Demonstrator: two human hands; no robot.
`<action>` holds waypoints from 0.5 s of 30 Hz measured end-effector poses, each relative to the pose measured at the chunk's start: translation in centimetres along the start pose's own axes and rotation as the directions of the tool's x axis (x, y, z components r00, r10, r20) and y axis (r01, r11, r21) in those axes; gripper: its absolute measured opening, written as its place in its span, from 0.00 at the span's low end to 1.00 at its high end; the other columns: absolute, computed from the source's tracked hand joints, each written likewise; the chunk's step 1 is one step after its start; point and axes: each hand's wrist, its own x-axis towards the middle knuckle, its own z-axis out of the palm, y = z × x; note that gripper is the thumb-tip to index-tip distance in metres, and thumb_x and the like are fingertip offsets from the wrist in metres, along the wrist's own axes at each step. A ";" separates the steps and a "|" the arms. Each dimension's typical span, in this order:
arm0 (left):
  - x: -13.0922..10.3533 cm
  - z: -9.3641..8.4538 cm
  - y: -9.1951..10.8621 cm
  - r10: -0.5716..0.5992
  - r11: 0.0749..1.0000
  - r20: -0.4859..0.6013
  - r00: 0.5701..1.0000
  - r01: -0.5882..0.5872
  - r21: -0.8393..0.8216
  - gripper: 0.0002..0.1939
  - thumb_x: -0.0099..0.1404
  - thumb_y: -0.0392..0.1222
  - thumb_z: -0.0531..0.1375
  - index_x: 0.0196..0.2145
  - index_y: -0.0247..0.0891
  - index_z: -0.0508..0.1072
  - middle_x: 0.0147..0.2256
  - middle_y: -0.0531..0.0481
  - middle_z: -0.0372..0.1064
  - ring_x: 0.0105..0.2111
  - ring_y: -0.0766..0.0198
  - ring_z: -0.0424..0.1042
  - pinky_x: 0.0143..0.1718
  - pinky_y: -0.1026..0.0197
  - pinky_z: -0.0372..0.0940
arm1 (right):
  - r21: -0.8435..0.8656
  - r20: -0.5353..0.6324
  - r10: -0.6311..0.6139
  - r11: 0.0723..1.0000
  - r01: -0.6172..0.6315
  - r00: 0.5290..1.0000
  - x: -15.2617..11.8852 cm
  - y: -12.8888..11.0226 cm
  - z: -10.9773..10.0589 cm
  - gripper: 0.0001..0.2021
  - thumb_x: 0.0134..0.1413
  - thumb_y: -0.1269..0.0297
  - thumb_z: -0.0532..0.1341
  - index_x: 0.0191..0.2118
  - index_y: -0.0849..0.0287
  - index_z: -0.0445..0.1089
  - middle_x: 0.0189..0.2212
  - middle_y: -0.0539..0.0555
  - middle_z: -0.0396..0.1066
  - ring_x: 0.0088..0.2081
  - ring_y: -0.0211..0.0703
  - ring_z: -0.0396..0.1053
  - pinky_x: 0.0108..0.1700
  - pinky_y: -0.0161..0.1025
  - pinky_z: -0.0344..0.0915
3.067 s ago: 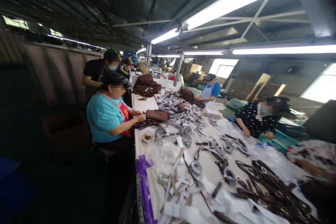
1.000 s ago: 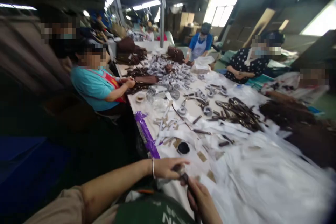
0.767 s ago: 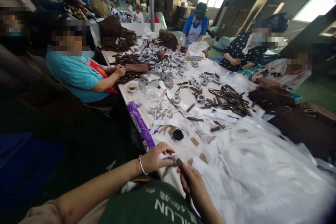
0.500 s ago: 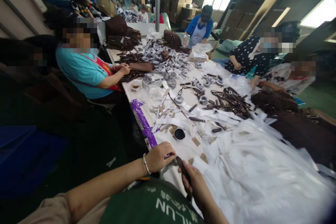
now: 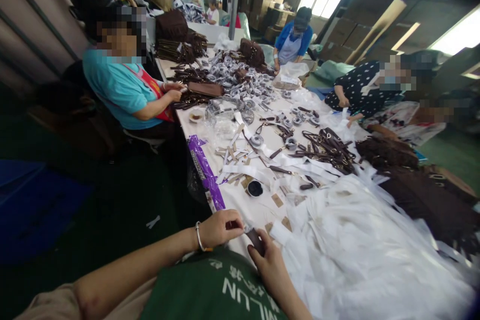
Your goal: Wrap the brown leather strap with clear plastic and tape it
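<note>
Long white-covered worktable (image 5: 262, 210), near edge at person's torso; dark floor open to left, heap of white plastic wrapping (image 5: 360, 255) crowding right. Short dark brown leather strap piece (image 5: 256, 240), narrow, rounded end, lies over table's near edge. Right hand (image 5: 268, 265) fingers clamped round its lower part; left hand (image 5: 221, 227) fingertips pinched together at its upper end.

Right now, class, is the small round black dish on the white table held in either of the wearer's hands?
No: the small round black dish sits alone on the white table, beyond both hands, which hold a dark brown strap piece.
</note>
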 end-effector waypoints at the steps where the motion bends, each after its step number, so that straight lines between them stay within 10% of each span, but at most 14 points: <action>1: 0.1 -0.2 -0.2 -0.044 0.999 0.003 0.999 0.044 -0.024 0.09 0.62 0.43 0.59 0.32 0.34 0.72 0.31 0.52 0.67 0.30 0.68 0.64 0.32 0.67 0.59 | -0.015 0.020 -0.009 1.000 0.009 1.000 -0.1 -0.2 0.0 0.20 0.50 0.63 0.56 0.50 0.61 0.63 0.40 0.55 0.73 0.39 0.47 0.70 0.44 0.40 0.63; 15: 0.9 0.7 0.6 -0.319 0.809 0.107 0.942 0.212 0.549 0.16 0.60 0.51 0.58 0.40 0.37 0.72 0.33 0.44 0.74 0.33 0.54 0.73 0.33 0.60 0.65 | -0.261 0.192 -0.011 0.963 0.062 0.981 1.2 0.2 2.4 0.18 0.50 0.68 0.52 0.48 0.60 0.66 0.37 0.60 0.76 0.40 0.50 0.74 0.42 0.40 0.67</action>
